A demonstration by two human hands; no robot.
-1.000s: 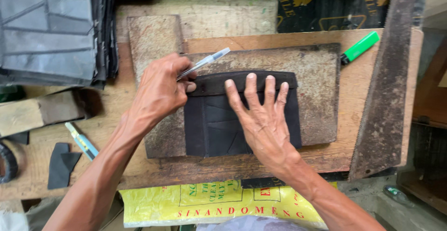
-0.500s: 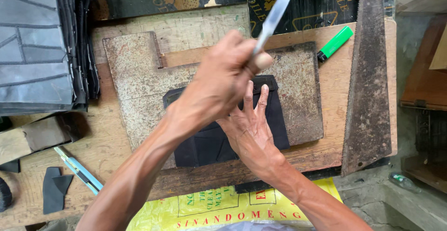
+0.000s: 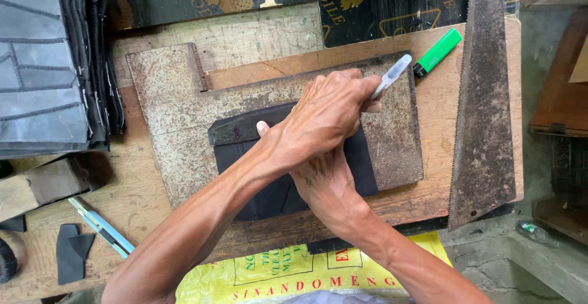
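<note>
A flat black leather-like piece lies on a rusty metal plate on the wooden bench. My right hand is pressed flat on the piece, and one fingertip shows near its top edge. My left hand crosses over the right one and covers most of it. It grips a clear, pen-like tool whose lower end is hidden behind my fingers at the piece's upper right edge.
A green marker lies beside a rusty saw blade on the right. A stack of grey-black stitched pieces fills the upper left. A blue utility knife and a black scrap lie lower left, and a yellow bag hangs at the front edge.
My left hand lifted the pen-like tool off the piece's top left edge, swung it up, then brought it down at the upper right edge. The right hand stayed flat.
</note>
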